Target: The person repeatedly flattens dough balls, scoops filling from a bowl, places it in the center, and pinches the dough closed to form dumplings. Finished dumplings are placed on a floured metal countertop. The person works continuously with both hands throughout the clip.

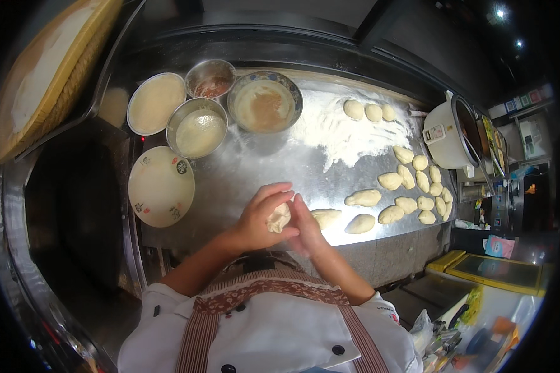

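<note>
Between my two hands, above the near edge of the steel worktop [261, 163], is a pale dough ball [278, 217] with a creased surface. My left hand [263, 219] curls around its left side, fingers bent over it. At its right, my right hand [306, 228] is raised close against it, fingers together; how much of the palm touches the dough is hidden. Just right of my right hand lies an oblong dough piece [326, 217], with another dough piece [360, 224] beyond it. Several more dough lumps [405, 205] spread to the right.
White flour [329, 126] covers the back, with three round dough balls [353, 110] on it. At left stand a patterned bowl [265, 128], two metal bowls [197, 151], a bowl of pale grains or powder [156, 105] and a white plate [161, 186]. A white cooker [441, 135] stands far right.
</note>
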{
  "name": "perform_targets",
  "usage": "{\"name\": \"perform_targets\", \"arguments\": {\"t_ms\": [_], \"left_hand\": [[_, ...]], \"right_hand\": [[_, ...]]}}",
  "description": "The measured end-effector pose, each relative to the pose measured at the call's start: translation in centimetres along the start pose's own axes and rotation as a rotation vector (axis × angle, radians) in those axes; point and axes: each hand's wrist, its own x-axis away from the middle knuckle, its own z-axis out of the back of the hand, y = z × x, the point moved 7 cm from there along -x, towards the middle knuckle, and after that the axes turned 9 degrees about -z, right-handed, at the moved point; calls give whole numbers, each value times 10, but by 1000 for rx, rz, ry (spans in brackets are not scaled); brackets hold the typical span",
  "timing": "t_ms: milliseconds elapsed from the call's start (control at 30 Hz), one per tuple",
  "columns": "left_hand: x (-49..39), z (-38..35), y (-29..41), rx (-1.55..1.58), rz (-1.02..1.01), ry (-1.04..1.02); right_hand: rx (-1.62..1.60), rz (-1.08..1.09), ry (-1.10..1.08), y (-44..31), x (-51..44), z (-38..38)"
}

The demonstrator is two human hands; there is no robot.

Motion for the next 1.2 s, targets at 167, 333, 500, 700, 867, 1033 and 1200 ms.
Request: {"name": "perform_targets", "arguments": {"t_ms": [167, 333, 500, 700, 867, 1033, 1200], "left_hand": [[-5, -10, -10, 208, 92, -6], [-9, -12, -3, 122, 3, 41], [-5, -25, 0, -12, 67, -15], [-17, -24, 7, 10, -22, -67], [-24, -17, 14, -426, -74, -78], [-22, -31, -3, -399, -50, -205], [-20, -35, -3, -305, -144, -200]], "right_hand": [[-296, 142, -213, 2, 1, -11], [-476, 170, -219, -12, 1, -14], [-694, 43, -144, 8, -14, -3], [-294, 156, 59, 11, -15, 18], [-270, 21, 210, 19, -23, 37], [31, 4, 365, 15, -17, 50], [-1, -3, 307, 9, -6, 43]]}}
